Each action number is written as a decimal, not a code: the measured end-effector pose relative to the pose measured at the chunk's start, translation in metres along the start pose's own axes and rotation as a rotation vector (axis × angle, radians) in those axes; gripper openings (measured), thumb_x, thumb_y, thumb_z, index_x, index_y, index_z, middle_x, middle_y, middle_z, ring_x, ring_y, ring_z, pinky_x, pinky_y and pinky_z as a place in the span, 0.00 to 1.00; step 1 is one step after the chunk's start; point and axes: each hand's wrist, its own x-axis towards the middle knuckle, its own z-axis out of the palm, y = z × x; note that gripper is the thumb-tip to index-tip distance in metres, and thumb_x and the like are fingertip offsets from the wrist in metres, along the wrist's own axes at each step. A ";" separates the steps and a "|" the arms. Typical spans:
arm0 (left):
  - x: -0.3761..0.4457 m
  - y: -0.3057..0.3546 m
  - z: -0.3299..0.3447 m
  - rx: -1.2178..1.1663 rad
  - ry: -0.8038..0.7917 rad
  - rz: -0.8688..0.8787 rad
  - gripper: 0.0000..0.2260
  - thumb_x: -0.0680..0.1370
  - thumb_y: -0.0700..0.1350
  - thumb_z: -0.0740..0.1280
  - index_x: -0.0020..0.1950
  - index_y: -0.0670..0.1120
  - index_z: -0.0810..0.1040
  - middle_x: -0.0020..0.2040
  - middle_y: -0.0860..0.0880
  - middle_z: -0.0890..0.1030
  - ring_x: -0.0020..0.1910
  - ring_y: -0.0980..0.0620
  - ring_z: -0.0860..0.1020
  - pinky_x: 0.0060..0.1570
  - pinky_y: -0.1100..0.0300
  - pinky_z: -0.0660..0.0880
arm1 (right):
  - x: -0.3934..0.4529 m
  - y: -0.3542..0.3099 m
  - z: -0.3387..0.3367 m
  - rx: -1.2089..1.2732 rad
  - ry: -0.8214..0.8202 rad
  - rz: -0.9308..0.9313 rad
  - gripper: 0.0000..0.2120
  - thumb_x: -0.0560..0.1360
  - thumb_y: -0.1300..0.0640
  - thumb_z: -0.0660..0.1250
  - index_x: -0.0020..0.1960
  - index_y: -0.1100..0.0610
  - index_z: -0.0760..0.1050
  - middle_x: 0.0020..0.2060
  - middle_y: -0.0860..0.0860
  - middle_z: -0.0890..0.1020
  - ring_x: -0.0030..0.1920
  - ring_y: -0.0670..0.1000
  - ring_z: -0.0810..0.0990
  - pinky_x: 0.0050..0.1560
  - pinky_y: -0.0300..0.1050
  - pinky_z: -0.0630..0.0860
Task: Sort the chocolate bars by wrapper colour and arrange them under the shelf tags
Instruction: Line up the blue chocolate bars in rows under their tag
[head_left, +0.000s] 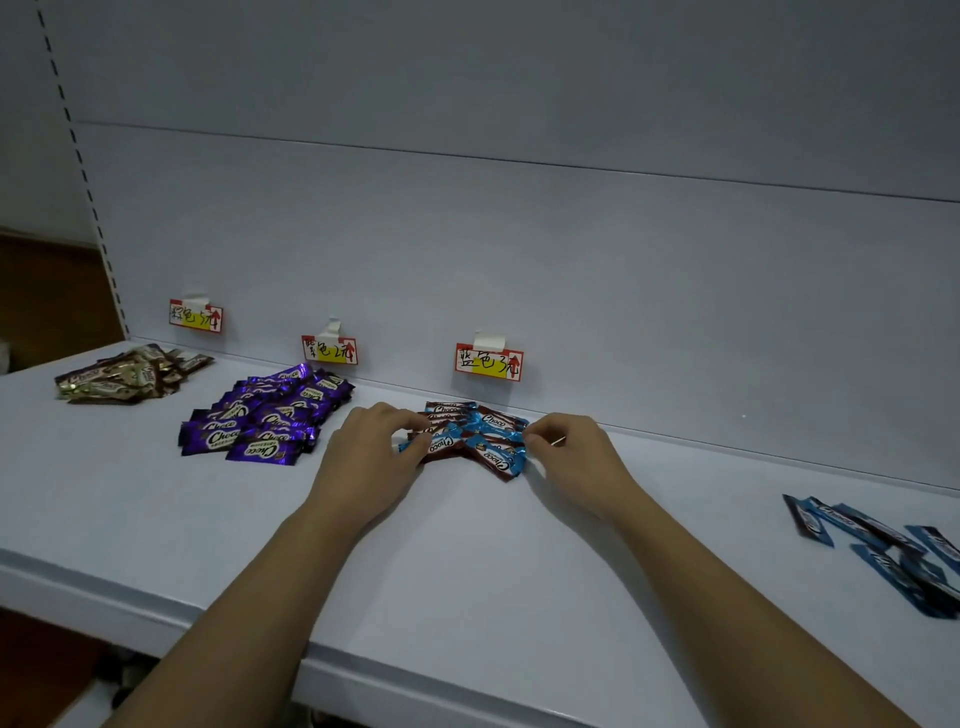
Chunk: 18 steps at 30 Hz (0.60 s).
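Note:
A small pile of blue-wrapped chocolate bars (475, 434) lies on the white shelf under the right-hand tag (489, 361). My left hand (371, 457) pinches the pile's left end with curled fingers. My right hand (569, 452) pinches the wrappers at its right end. A purple pile (265, 421) sits below the middle tag (329, 349). A gold-brown pile (130, 374) lies under the left tag (196, 315). Several more blue bars (883, 551) lie loose at the far right.
The white shelf (467, 561) has a front edge running across the lower frame, with a dark gap below it. A white back panel (519, 234) rises behind the tags. A perforated upright (83, 171) stands at the left.

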 end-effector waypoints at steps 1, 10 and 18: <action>-0.001 0.001 0.000 0.006 0.006 0.001 0.12 0.79 0.51 0.65 0.60 0.53 0.80 0.60 0.50 0.79 0.60 0.50 0.71 0.59 0.51 0.69 | 0.000 0.000 -0.002 -0.008 -0.004 -0.006 0.06 0.80 0.58 0.63 0.50 0.51 0.79 0.49 0.49 0.81 0.44 0.40 0.76 0.28 0.24 0.68; -0.016 0.029 -0.003 0.258 -0.006 0.066 0.17 0.79 0.55 0.62 0.66 0.54 0.76 0.61 0.52 0.79 0.61 0.51 0.71 0.58 0.52 0.67 | -0.012 -0.012 -0.016 -0.094 -0.105 -0.032 0.10 0.80 0.54 0.63 0.55 0.57 0.81 0.54 0.53 0.82 0.49 0.46 0.77 0.45 0.39 0.75; -0.018 0.124 0.044 0.172 -0.227 0.148 0.19 0.79 0.60 0.60 0.69 0.58 0.72 0.69 0.53 0.73 0.68 0.50 0.69 0.66 0.48 0.68 | -0.046 0.013 -0.085 -0.146 -0.174 -0.060 0.06 0.76 0.52 0.65 0.48 0.51 0.81 0.47 0.46 0.82 0.45 0.48 0.80 0.43 0.39 0.74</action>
